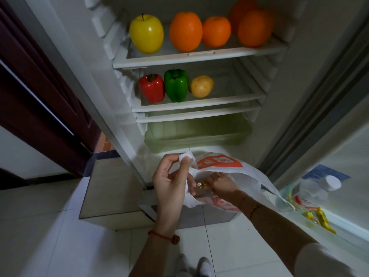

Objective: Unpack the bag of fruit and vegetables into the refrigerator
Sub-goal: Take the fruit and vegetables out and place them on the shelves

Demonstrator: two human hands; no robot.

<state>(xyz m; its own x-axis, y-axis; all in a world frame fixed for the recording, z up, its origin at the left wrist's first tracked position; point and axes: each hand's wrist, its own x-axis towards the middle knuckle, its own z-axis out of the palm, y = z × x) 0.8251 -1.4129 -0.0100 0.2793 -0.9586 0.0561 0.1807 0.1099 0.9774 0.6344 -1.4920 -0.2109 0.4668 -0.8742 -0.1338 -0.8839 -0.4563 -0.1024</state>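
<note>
A white plastic bag [247,174] with orange print hangs open in front of the refrigerator. My left hand [171,182] pinches its rim at the left and holds it up. My right hand [221,184] reaches down inside the bag, fingers around something small and yellowish at the bottom; the grip is partly hidden. On the upper shelf [199,56] sit a yellow apple [146,34] and several oranges [185,32]. On the middle shelf [199,105] stand a red pepper [152,87], a green pepper [176,84] and a potato [201,86].
A pale green crisper drawer [197,136] sits below the shelves. The open fridge door at right has a rack [311,198] holding a white-capped bottle [329,182] and yellow packets. A dark wooden door [40,96] stands at left. White floor tiles lie below.
</note>
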